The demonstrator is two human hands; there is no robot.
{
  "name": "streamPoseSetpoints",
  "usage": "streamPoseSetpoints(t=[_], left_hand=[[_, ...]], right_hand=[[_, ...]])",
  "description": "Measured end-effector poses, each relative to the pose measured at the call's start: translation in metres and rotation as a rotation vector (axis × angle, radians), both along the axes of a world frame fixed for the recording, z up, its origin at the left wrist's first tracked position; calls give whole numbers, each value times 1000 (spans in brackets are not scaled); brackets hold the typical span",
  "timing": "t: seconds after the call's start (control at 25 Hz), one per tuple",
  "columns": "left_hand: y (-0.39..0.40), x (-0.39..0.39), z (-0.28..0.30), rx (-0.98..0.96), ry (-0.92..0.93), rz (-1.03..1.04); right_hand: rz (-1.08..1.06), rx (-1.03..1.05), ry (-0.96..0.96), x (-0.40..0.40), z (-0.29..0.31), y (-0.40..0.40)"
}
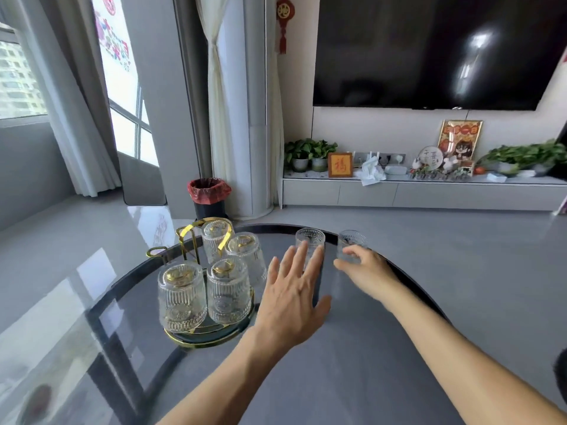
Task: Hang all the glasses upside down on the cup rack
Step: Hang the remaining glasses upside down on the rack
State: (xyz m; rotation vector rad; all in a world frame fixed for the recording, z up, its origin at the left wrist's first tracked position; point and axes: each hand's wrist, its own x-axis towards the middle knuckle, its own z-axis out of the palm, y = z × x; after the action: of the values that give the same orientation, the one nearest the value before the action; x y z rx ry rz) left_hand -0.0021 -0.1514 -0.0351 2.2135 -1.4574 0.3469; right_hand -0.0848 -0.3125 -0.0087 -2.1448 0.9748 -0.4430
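Grey floor and a big black TV fill the room behind a round dark glass desk (352, 348). At nine o'clock on the desk stands a gold wire cup rack (190, 240) on a round tray, with four ribbed clear glasses (228, 291) already hanging upside down on it. Two more ribbed clear glasses stand upright at the far edge, near twelve and one o'clock. The left hand (291, 305) is spread wide open and holds nothing, its fingertips close to the nearer upright glass (310, 240). The right hand (366, 271) curls its grip around the farther upright glass (351, 245), though I cannot tell if it is squeezing yet. To do this well, hold each glass low and firm, lift it, flip it, then lower it gently over a free gold peg without bumping the others.
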Motion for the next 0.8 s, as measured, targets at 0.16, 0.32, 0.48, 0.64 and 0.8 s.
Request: streamPoseSetpoints(t=[0.16,0.32,0.48,0.64,0.8], left_hand=[[-30,-1,-50,137,132,127],[-47,7,-87,177,179,140],[-58,15,-94,141,182,76],[-63,30,-101,80,209,61],[-59,29,-104,54,229,12]], right_hand=[[-105,32,-80,-17,-22,-27],[-222,73,-183,4,-51,-55],[-323,166,-270,43,-71,-77],[-418,105,-320,76,-85,-94],[-441,82,-302,88,-89,-105]])
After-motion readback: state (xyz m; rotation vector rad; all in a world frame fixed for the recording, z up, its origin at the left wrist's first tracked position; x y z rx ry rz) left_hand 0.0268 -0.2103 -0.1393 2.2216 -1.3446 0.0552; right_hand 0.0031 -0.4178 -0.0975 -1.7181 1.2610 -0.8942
